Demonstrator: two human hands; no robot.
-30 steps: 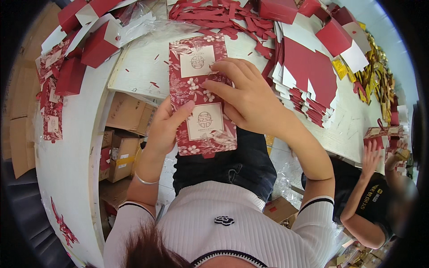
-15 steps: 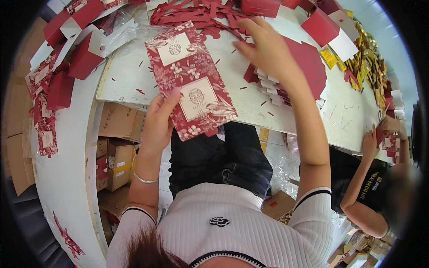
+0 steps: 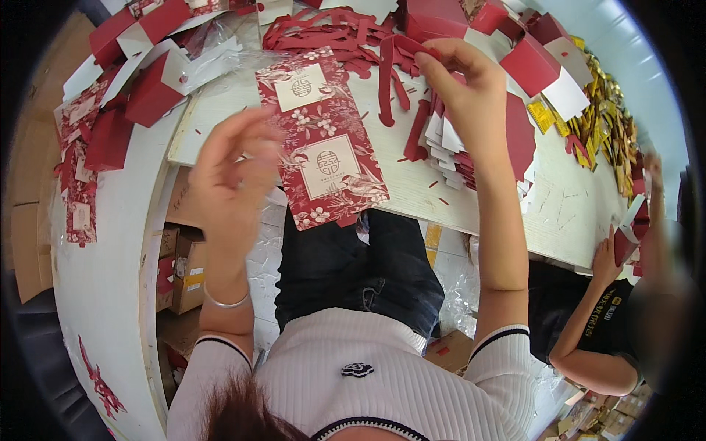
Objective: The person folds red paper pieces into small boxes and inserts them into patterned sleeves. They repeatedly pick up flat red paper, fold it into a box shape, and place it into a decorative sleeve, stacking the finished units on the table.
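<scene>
A flat red box sleeve (image 3: 327, 136) with white flower prints and two cream panels lies on the white table, its lower end over the front edge. My left hand (image 3: 235, 158), smeared by motion, hovers along its left side with fingers loosely apart and nothing seen in them. My right hand (image 3: 471, 81) pinches a narrow red paper strip (image 3: 385, 81) at one end; the strip bends over and hangs down to the right of the sleeve. Behind it spreads a heap of similar red strips (image 3: 316, 33). Below my right hand sits a stack of folded red-and-white card pieces (image 3: 448, 151).
Red boxes with white flaps (image 3: 151, 88) crowd the left, and more red boxes (image 3: 529, 66) stand at the back right. Gold packets (image 3: 607, 103) are piled on the right. A co-worker's hand (image 3: 607, 261) holds a red box there. Cardboard boxes (image 3: 187, 275) sit under the table.
My left hand has come off the sleeve and moved left; the sleeve now rests on the table. My right hand has picked a red strip from the heap and drawn it nearer.
</scene>
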